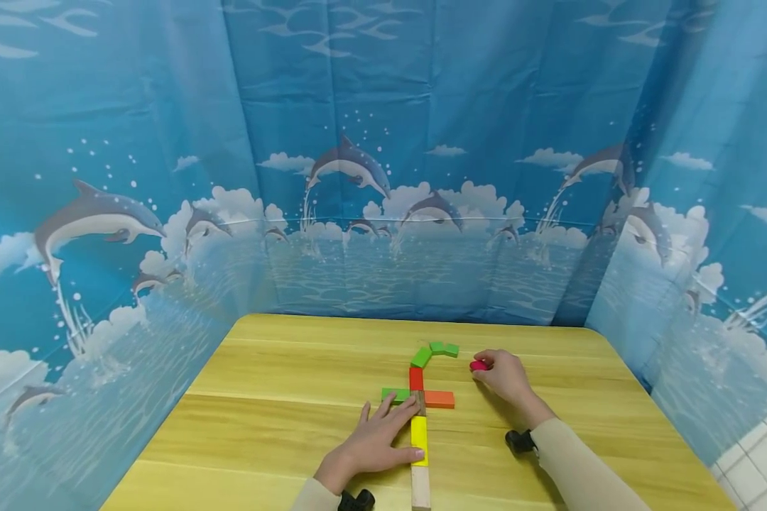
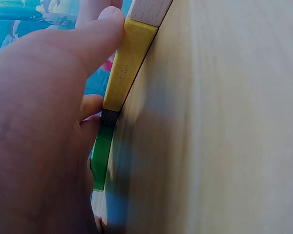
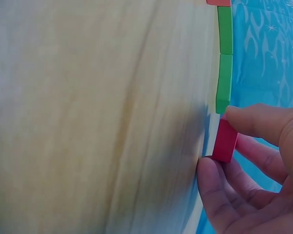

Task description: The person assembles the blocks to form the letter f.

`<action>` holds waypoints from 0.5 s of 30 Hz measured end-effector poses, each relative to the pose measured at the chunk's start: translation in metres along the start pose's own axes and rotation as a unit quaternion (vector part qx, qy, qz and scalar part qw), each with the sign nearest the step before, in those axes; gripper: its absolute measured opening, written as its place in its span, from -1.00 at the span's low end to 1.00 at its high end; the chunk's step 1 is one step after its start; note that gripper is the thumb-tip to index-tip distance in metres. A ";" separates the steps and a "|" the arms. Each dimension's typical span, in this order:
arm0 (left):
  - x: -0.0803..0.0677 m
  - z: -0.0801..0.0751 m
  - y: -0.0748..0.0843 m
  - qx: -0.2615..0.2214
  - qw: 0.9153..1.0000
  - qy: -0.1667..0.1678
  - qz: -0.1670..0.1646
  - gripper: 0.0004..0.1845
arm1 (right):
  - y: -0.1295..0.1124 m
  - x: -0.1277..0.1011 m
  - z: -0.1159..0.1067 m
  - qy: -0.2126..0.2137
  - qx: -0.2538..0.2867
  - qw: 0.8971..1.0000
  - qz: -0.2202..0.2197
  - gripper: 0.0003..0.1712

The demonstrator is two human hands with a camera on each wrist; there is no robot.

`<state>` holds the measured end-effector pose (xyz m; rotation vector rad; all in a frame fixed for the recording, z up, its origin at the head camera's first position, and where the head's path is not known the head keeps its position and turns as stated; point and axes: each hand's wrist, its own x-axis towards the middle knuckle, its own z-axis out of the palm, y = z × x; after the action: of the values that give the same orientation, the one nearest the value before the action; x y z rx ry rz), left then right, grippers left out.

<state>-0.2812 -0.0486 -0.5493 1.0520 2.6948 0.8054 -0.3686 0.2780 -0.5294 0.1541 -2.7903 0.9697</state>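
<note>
Dolphin-printed blue curtains (image 1: 383,177) hung round three sides of the wooden table (image 1: 281,426), and on it ran a line of coloured blocks. Nearest the person lay a plain wooden block (image 1: 420,488), then a yellow block (image 1: 419,440), then a red block (image 1: 416,378) further up the line. A green block (image 1: 395,394) stuck out to the left of the crossing and an orange block (image 1: 439,399) to the right. Beyond the red one, more green blocks (image 1: 436,352) curved away to the right.

The left hand (image 1: 377,440) lay flat on the table, fingers straight, fingertips at the crossing and over part of the green block. The left wrist view showed the thumb (image 2: 100,34) pressed against the yellow block's side; nothing was gripped there.

The right hand (image 1: 505,376) sat to the right of the green curve, pinching a small pink-red block (image 1: 478,365). In the right wrist view, thumb and fingers (image 3: 254,122) clasped that block, which stood at the table surface just beside the end of the green curve.
</note>
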 end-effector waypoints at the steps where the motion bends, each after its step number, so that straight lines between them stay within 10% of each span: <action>1: 0.000 0.000 -0.001 0.002 1.000 0.001 0.000 -0.17 | 0.000 0.001 0.001 -0.001 -0.001 1.000 0.002 -0.57; 15: -0.001 0.000 0.000 0.010 1.000 0.002 -0.001 -0.15 | -0.005 0.019 0.008 -0.029 -0.001 0.999 0.012 -0.56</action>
<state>-0.2807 -0.0488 -0.5496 1.0523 2.7129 0.7834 -0.3879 0.2678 -0.5287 0.1515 -2.8525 0.9843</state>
